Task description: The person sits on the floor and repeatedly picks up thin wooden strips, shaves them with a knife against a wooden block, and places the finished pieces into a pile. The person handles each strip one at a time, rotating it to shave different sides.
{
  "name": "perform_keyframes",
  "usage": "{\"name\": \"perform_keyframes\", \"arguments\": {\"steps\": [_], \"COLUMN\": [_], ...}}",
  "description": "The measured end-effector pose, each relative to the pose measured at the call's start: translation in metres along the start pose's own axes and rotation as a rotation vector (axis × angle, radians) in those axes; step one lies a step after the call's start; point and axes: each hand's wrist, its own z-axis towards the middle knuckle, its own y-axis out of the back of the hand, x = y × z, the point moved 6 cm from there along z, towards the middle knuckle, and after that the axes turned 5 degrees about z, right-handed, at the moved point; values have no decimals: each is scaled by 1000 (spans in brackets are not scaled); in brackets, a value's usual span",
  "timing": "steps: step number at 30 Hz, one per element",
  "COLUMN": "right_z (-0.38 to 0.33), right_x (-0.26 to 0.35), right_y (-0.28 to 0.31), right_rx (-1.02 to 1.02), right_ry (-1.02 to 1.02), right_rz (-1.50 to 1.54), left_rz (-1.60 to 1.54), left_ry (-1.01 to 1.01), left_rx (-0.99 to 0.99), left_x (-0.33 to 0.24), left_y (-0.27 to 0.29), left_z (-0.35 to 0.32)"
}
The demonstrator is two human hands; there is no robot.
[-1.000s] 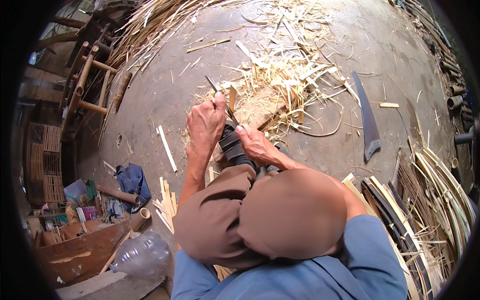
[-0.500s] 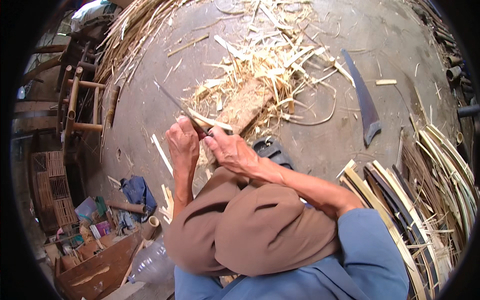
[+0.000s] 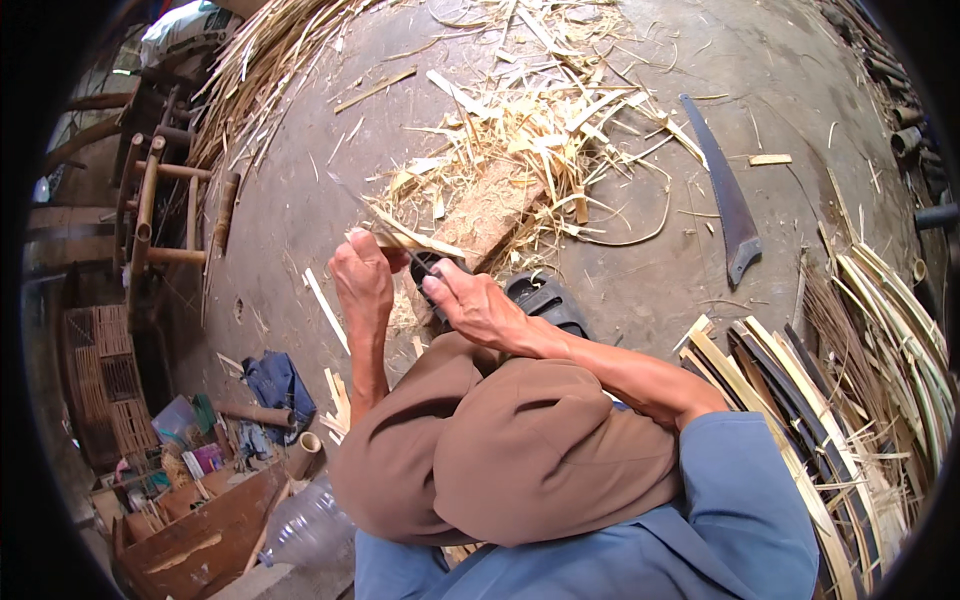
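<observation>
My left hand is closed in a pinch on a pale bamboo strip in front of my knees. My right hand is wrapped round the handle of a knife, just right of it. The long, thin knife blade points away to the upper left, blurred toward its tip, and crosses close to the strip. My fingers hide the handle and part of the strip. Just beyond my hands, a wooden board lies on the floor amid a heap of pale shavings.
A handsaw lies on the floor to the right. Bundled bamboo strips are at the lower right. A bamboo frame stands left; a wooden box and clear plastic bottle sit lower left. A dark sandal is by my right hand.
My right hand has shifted slightly right and down, apart from my left hand. The knife blade has swung a little, and more of the strip shows between my hands.
</observation>
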Motion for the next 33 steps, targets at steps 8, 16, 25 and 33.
{"name": "perform_keyframes", "arguments": {"steps": [8,16,25,33], "right_z": [2,11,-7,-13], "right_x": [-40,-35,18,-16], "right_y": [-6,4,6,-3], "right_rx": [-53,86,12,116], "right_ry": [-31,-251,-5,-397], "right_rz": [-54,140,-7,329], "left_rz": [-80,-46,37,92], "left_ry": [53,-17,11,-57], "left_rx": [59,19,19,23], "left_x": [-4,-3,-4,7], "left_y": [1,-5,-2,-1], "left_z": [-16,9,10,14]}}
